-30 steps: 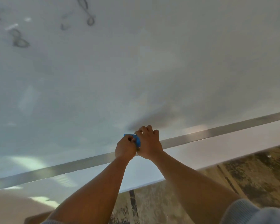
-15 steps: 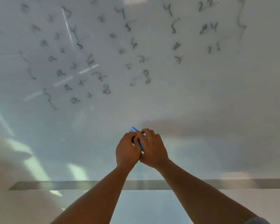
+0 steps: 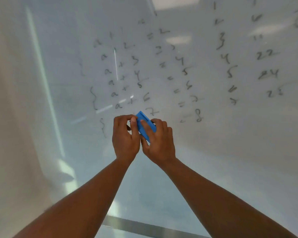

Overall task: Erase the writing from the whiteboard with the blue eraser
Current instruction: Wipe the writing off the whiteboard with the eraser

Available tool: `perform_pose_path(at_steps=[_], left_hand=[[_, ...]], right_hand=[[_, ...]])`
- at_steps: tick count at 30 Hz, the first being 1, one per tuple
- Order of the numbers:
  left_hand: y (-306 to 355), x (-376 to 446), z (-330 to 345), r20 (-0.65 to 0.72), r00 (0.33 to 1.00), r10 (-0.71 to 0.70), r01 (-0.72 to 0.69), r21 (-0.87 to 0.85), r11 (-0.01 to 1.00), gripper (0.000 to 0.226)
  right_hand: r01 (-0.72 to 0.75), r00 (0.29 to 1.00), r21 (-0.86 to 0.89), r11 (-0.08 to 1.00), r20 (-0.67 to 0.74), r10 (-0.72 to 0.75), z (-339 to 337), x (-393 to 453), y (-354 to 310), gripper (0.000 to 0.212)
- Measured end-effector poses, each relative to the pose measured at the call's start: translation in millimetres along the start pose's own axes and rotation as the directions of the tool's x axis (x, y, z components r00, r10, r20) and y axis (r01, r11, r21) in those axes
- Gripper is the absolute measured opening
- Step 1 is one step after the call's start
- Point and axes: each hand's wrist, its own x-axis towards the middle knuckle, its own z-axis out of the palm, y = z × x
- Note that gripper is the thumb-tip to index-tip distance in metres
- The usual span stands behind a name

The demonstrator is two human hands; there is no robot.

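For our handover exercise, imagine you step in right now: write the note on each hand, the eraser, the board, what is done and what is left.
Left hand: fingers on the blue eraser, gripping its left end.
Right hand: holding the eraser from the right.
Eraser: tilted, at the bottom of the writing on the whiteboard.
Done: nothing visibly wiped.
Left: all columns of letters and numbers above.

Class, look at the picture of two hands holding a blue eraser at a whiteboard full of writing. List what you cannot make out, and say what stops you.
- Head view: the blue eraser is partly covered by the left hand and right hand; whether its pad touches the whiteboard cannot be told.
- The writing is motion-blurred; many characters are illegible.
- Top and right edges crop the writing.
- Glare streaks wash out marks at left.
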Motion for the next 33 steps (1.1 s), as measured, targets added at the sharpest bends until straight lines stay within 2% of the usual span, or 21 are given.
perform_pose_path(at_steps=[4, 8, 11, 18, 22, 25, 29, 33], left_hand=[[-14.6, 60.4, -22.0, -0.175, 0.984, -0.043, 0.035, -0.049, 0.998, 0.018], [-41.6, 117.3, -43.2, -0.227, 0.973, -0.032, 0.027, -0.028, 0.999, 0.023], [-69.2, 157.8, -57.7, -0.203, 0.979, -0.017, 0.021, 0.017, 1.0, 0.026], [-130.3, 237.3, -73.8, -0.083, 0.989, 0.123, -0.103, 0.209, 0.972, 0.038], [-161.2, 266.4, -74.9, -0.069, 0.983, 0.171, -0.153, 0.219, 0.964, 0.04], [-175.5, 279.9, -70.9, -0.057, 0.975, 0.216, -0.196, 0.248, 0.949, 0.045], [-191.6, 287.4, -61.7, -0.01, 0.966, 0.259, -0.251, 0.2, 0.947, 0.053], [-200.0, 288.8, -56.0, -0.014, 0.961, 0.277, -0.272, 0.153, 0.95, 0.052]], right_hand=[[0.004, 0.999, -0.028, 1.0, -0.052, -0.005, 21.4, 52.0, -25.2, 0.048], [-0.003, 0.995, -0.07, 0.998, -0.103, -0.004, 42.9, 103.6, -45.3, 0.048], [0.035, 0.993, -0.065, 0.997, -0.108, -0.042, 64.2, 136.7, -64.8, 0.049], [0.07, 0.993, -0.093, 0.993, -0.089, -0.078, 120.9, 190.0, -106.9, 0.047], [0.051, 0.99, -0.117, 0.992, -0.121, -0.065, 146.9, 214.1, -123.1, 0.044], [0.042, 0.993, -0.209, 0.977, -0.103, -0.065, 154.9, 232.2, -131.1, 0.041], [0.042, 0.994, -0.301, 0.953, -0.084, -0.07, 170.5, 251.5, -140.6, 0.037], [0.003, 0.989, -0.35, 0.937, -0.136, -0.054, 176.3, 274.7, -147.1, 0.045]])
